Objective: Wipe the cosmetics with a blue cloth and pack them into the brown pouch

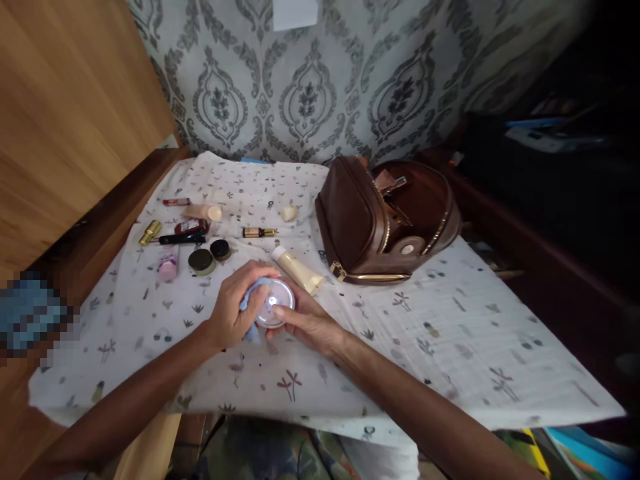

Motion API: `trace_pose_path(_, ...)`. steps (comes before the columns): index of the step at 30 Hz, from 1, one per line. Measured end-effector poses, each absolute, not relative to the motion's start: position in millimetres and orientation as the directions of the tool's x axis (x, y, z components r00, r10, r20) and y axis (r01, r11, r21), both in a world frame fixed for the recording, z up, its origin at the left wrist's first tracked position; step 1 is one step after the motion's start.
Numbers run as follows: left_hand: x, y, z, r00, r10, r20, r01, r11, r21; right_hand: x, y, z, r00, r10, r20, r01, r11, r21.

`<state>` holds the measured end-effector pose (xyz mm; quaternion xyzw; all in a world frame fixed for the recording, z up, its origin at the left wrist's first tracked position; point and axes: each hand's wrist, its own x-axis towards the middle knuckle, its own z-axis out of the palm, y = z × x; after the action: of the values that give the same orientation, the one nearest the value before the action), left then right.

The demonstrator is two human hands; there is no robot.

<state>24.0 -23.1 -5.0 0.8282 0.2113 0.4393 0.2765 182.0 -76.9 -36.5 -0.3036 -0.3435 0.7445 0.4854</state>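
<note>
My right hand (310, 325) holds a small round clear-lidded jar (278, 299) from below, fingers wrapped round it. My left hand (235, 307) presses a light blue cloth (251, 297) against the jar's left side, fingers closed on the cloth. Both hands hover just above the white patterned cloth (450, 333) covering the table, near its front middle. A cream tube (299, 270) lies just behind the jar.
An open brown leather bag (385, 220) lies at the back right. Several cosmetics lie at the back left: a pink bottle (168, 264), two dark-lidded jars (202, 261), a gold lipstick (149, 233), a black pencil (181, 239). A wooden panel (65, 113) stands on the left.
</note>
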Motion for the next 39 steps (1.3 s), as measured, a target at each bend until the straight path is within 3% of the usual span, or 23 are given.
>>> trace_pose_path(6,25.6,-41.2,-6.0,0.649,0.348,0.677,-0.132,-0.825,0.550,184.4,-78.3,-40.9,-0.269,0.963,-0.032,-0.295,-0.114,-0.949)
trace_pose_path(8,24.8,-46.8,-5.9,0.666,0.378,0.644,-0.115,-0.800,0.588,186.6,-77.7,-42.9,-0.243,0.969,0.052,-0.202,0.002,-0.979)
trace_pose_path(11,25.5,-50.3,-2.6,0.604,0.578,0.549,-0.007,-0.685,0.729,187.3,-77.0,-45.6,-0.232,0.968,0.095,-0.124,0.067,-0.990)
trace_pose_path(14,29.2,-48.2,1.5,0.495,0.777,0.388,0.019,-0.457,0.889,184.6,-77.2,-47.9,-0.223,0.974,0.044,-0.170,0.005,-0.985)
trace_pose_path(17,31.5,-43.2,3.3,0.407,0.867,0.288,-0.033,-0.301,0.953,182.2,-78.6,-47.2,-0.260,0.966,-0.013,-0.255,-0.082,-0.963)
trace_pose_path(20,29.6,-36.9,2.7,0.351,0.873,0.340,-0.024,-0.355,0.935,182.6,-80.0,-42.3,-0.305,0.951,-0.059,-0.344,-0.168,-0.924)
trace_pose_path(25,25.8,-25.8,-4.2,0.634,0.628,0.452,0.072,-0.629,0.774,185.8,-77.4,-34.0,-0.179,0.983,-0.044,-0.446,-0.121,-0.887)
trace_pose_path(28,26.0,-20.8,-9.5,0.675,0.556,0.486,0.114,-0.729,0.675,185.8,-75.7,-32.9,-0.105,0.994,0.013,-0.452,-0.037,-0.891)
trace_pose_path(33,24.5,-17.7,-11.6,0.565,0.695,0.445,0.249,-0.658,0.711,181.7,-78.6,-35.1,-0.217,0.976,-0.031,-0.544,-0.147,-0.826)
trace_pose_path(39,22.8,-15.0,-7.7,0.327,0.870,0.370,0.159,-0.437,0.886,180.6,-80.7,-35.4,-0.250,0.967,-0.046,-0.586,-0.188,-0.788)
